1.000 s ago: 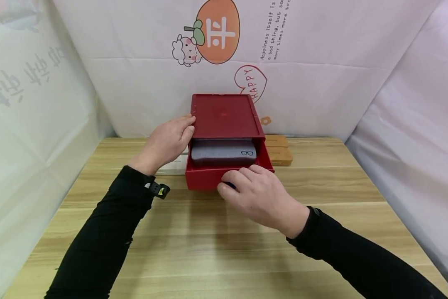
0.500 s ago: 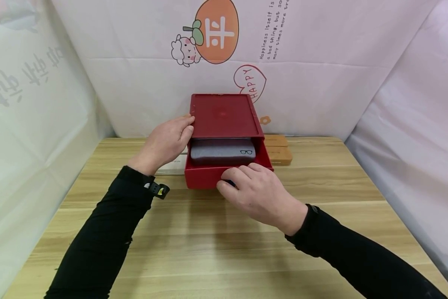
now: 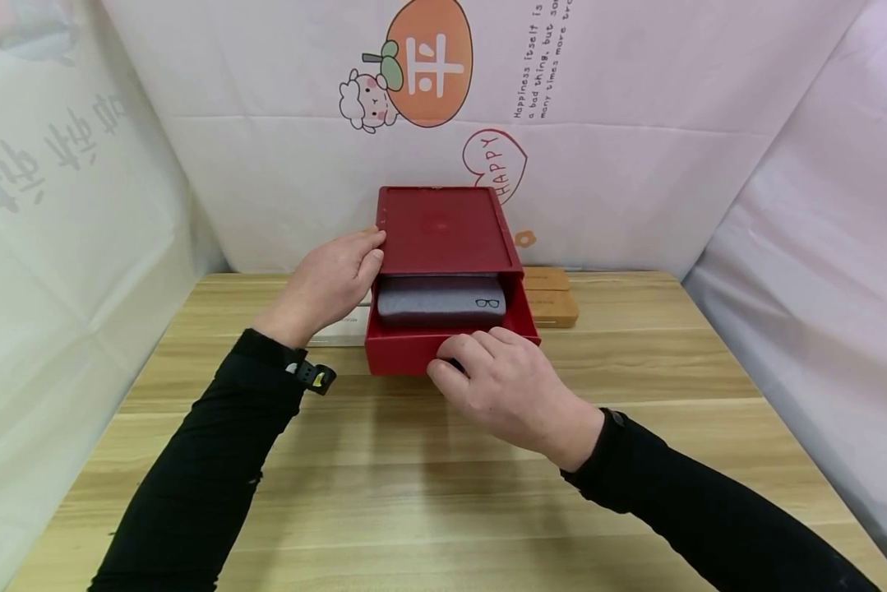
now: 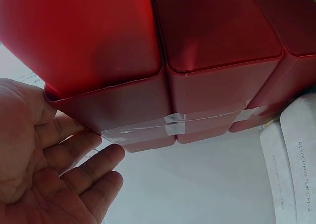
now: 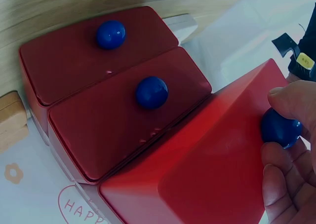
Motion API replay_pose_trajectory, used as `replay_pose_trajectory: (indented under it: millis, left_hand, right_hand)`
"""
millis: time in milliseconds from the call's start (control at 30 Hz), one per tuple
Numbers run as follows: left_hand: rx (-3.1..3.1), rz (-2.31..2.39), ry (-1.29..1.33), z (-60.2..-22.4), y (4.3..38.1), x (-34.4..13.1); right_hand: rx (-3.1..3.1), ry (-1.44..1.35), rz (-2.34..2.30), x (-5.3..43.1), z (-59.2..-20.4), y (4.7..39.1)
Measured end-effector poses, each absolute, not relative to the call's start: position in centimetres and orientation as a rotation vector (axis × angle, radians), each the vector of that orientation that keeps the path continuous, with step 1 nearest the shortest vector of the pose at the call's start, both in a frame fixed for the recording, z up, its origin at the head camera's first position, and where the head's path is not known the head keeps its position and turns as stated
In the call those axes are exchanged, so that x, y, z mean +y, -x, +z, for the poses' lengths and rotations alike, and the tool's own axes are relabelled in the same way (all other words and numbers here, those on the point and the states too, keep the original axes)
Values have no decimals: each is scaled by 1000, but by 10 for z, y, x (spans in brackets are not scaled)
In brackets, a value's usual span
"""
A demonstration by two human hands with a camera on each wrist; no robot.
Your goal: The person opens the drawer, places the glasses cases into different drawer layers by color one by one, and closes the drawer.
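Note:
A red three-drawer cabinet stands at the back of the table, its top drawer pulled out. Inside that drawer lies a grey glasses case with a small glasses print. My right hand pinches the top drawer's blue knob between thumb and fingers. My left hand rests against the cabinet's left side near its top edge, fingers extended. In the left wrist view, its fingers lie loosely bent by the side wall. The lower two drawers, with blue knobs, are pushed in.
White boxes stand left of the cabinet, partly behind my left hand. Orange-brown boxes lie to its right. Clear tape runs down the cabinet side. A printed white cloth hangs behind the wooden table.

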State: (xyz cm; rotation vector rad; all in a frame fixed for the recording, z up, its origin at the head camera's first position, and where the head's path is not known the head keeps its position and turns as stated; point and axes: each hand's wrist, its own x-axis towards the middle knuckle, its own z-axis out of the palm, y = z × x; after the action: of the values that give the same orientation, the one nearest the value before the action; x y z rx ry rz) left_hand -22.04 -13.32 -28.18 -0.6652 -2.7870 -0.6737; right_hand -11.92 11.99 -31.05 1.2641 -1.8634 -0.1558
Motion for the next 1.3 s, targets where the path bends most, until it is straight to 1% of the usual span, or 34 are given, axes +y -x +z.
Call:
replay_pose_trajectory:
  millis: [500, 1300]
  left_hand:
    - [-2789, -668, 668, -283, 220, -133]
    - [-2798, -656, 673, -283, 221, -134]
  right_hand:
    - [-1893, -1270, -147, 122, -306, 123]
    - [-2024, -1240, -162, 120, -308, 145]
